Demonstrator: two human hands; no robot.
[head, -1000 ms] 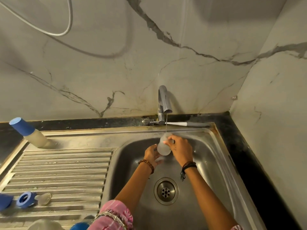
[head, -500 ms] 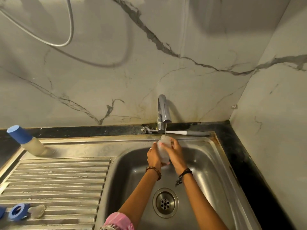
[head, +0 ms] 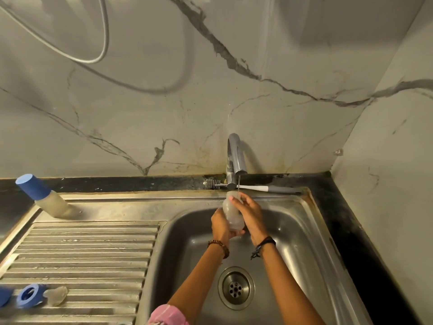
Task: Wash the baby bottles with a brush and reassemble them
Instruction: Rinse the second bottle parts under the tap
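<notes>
A clear baby bottle body (head: 232, 213) is upright under the tap (head: 236, 160), where a thin stream of water runs into its mouth. My left hand (head: 221, 227) grips its lower part from the left. My right hand (head: 251, 215) holds its upper part from the right. A bottle brush (head: 253, 187) lies on the ledge behind the tap. A second bottle with a blue cap (head: 43, 195) stands at the back left. A blue collar ring (head: 30, 295) and a clear teat (head: 56, 295) lie on the drainboard.
The steel sink basin (head: 293, 242) has a drain (head: 236, 287) below my forearms. The ribbed drainboard (head: 82, 254) lies to the left. Black counter (head: 351, 231) borders the right edge. A marble wall stands behind, with a grey hose (head: 103, 43) hanging at the upper left.
Both hands raised the bottle closer under the tap and turned it more upright. The camera view tilted upward a little.
</notes>
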